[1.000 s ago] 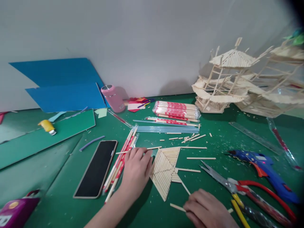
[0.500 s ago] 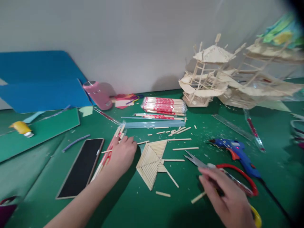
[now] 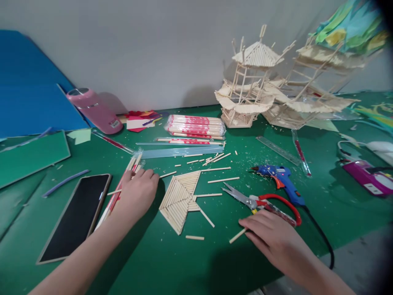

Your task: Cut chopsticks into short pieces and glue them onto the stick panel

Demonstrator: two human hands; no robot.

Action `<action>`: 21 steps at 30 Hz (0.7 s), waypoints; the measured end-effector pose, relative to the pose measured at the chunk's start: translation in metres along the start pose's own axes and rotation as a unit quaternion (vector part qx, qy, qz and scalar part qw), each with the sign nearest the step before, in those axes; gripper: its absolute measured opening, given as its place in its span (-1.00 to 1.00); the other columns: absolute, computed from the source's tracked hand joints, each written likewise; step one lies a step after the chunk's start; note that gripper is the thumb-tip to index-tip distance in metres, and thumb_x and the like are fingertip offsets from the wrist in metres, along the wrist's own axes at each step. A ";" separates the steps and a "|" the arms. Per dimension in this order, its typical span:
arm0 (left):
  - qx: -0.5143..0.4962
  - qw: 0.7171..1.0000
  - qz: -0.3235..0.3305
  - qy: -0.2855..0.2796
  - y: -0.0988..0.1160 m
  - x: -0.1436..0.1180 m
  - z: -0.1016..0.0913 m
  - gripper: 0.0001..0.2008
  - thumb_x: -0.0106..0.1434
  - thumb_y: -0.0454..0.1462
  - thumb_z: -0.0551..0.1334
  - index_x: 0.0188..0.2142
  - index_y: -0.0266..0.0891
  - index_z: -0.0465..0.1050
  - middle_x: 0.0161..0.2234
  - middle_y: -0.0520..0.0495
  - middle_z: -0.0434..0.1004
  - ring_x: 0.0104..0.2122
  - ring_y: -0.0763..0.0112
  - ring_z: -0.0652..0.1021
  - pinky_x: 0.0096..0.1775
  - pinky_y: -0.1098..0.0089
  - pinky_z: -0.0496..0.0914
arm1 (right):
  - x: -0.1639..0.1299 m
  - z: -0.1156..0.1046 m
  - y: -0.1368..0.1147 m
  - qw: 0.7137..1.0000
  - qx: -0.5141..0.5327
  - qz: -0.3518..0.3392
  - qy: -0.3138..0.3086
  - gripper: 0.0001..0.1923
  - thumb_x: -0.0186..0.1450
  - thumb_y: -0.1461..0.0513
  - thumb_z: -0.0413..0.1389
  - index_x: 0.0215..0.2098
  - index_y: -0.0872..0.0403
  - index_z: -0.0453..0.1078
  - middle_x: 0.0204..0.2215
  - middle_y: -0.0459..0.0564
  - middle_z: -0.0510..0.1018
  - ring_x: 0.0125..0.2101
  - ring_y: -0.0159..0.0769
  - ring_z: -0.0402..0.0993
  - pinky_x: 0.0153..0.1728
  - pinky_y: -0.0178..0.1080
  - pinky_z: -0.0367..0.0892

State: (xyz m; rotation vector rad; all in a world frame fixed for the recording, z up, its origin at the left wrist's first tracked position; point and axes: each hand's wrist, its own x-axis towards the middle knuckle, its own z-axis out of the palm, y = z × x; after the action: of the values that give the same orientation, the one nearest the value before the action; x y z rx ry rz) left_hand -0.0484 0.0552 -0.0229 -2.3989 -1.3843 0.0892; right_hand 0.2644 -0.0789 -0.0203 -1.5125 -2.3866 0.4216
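We rest the left hand (image 3: 136, 192) palm down on the loose chopsticks (image 3: 123, 186) beside the phone (image 3: 75, 215) — fingers curled over the bundle, pinning it rather than lifting it. The right hand (image 3: 270, 235) lies low on the bench (image 3: 199, 262), fingertips touching a short cut stick (image 3: 237, 236); we cannot tell whether it is pinched. The glued stick panel (image 3: 179, 198) lies flat between both hands, within reach. The red-handled cutters (image 3: 260, 203) and blue glue gun (image 3: 281, 180) lie just beyond the right hand — tools kept on the working side. Finished stick pavilions (image 3: 245, 90) stand at the wall, clear of the work.
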 end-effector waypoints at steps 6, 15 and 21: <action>-0.007 1.000 -0.004 0.004 0.000 0.000 0.000 -0.74 0.19 -0.45 -0.05 -0.50 -0.22 0.34 -0.48 -0.15 0.38 -0.35 0.09 0.40 -0.27 0.11 0.17 | 0.014 0.002 0.000 0.994 -0.059 -0.036 -0.083 -0.70 0.22 0.43 -0.08 -0.19 0.05 0.38 -0.36 -0.02 0.50 -0.32 -0.26 0.42 -0.26 -0.17 0.31; -0.046 0.996 -0.043 0.060 0.003 -0.004 -0.013 -0.81 0.23 -0.31 0.02 -0.32 -0.25 0.40 -0.31 -0.22 0.46 -0.20 0.00 0.39 -0.20 0.04 0.18 | 0.032 -0.002 -0.014 0.992 -0.066 0.018 -0.105 -0.80 0.11 0.43 -0.02 -0.42 0.08 0.37 -0.51 -0.03 0.47 -0.50 -0.26 0.41 -0.48 -0.23 0.29; -0.165 0.972 -0.058 0.156 0.030 -0.012 -0.047 -0.82 0.23 -0.25 0.06 -0.28 -0.21 0.41 -0.29 -0.15 0.47 -0.19 0.10 0.38 -0.19 0.12 0.24 | 0.045 -0.012 -0.021 0.980 0.134 0.116 -0.091 -0.87 0.13 0.36 -0.04 -0.41 0.05 0.30 -0.54 -0.15 0.43 -0.54 -0.47 0.38 -0.55 -0.45 0.29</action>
State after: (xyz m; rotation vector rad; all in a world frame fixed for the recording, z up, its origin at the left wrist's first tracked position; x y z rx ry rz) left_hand -0.0194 0.0180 0.0091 -2.4411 -1.4713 -0.5660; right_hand 0.2334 -0.0459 0.0022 -1.6887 -2.1743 0.9321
